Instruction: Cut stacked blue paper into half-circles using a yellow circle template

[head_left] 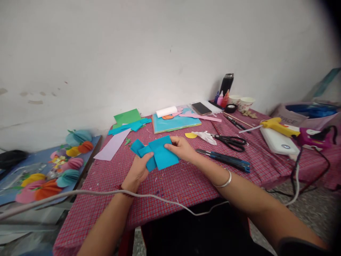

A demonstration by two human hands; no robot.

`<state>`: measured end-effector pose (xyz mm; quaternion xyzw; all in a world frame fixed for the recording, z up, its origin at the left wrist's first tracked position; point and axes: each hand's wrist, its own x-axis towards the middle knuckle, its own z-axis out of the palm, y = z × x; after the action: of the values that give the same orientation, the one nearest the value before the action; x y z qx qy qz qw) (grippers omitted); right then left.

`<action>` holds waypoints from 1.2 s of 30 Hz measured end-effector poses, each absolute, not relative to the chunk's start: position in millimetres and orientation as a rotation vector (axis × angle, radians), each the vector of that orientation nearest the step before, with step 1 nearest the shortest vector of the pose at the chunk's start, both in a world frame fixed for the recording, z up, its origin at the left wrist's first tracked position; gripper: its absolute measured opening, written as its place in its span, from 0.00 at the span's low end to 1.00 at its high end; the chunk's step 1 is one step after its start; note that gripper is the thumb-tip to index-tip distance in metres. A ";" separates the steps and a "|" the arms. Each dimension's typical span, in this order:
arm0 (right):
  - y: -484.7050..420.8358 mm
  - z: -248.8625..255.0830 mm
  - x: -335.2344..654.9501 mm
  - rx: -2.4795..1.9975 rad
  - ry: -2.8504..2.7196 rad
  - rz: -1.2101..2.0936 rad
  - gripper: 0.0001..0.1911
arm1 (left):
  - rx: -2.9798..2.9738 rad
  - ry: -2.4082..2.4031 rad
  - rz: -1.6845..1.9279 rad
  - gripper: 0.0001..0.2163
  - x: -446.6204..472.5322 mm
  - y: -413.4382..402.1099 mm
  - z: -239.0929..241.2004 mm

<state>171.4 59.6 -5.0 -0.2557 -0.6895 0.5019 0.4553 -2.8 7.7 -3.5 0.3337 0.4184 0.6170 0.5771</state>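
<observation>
Blue paper (162, 154) partly folded, unglued; left hand (138, 170) and right hand (181, 147) both pinch it. Scissors (231, 141) lie right of it.

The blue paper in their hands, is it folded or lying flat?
Folded. The blue paper shows layered flaps and creases, pinched by the left hand and the right hand above the checked tablecloth.

Between my hands I've got matt blue paper (161, 153), smooth and creased. Under them, a woven checked cloth (170, 185), rough-looking and flecked with paper scraps. Just past my right hand (181, 147), glossy black plastic handles on the scissors (231, 141). On that wrist, a shiny metal bangle (223, 182).
</observation>
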 end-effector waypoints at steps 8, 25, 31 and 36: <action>51.0 1.5 170.6 -0.638 -1.679 1.250 0.16 | 0.775 0.967 1.406 0.20 -1.2 7.1 -3.0; 42.6 -7.1 165.0 -0.337 -1.340 1.945 0.21 | 0.836 0.904 1.246 0.17 -7.5 5.9 -8.1; 43.3 -1.2 163.9 -0.553 -1.325 1.829 0.13 | 0.937 0.965 1.380 0.19 -7.5 6.9 -8.4; 51.0 -2.0 163.9 -0.758 -1.310 1.660 0.10 | 1.389 1.133 1.451 0.27 -9.8 0.6 -1.5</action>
<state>163.9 51.0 -2.0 -0.3043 -0.5255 0.6663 0.4328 -9.8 0.6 -1.5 0.5504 0.4489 0.5752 0.4058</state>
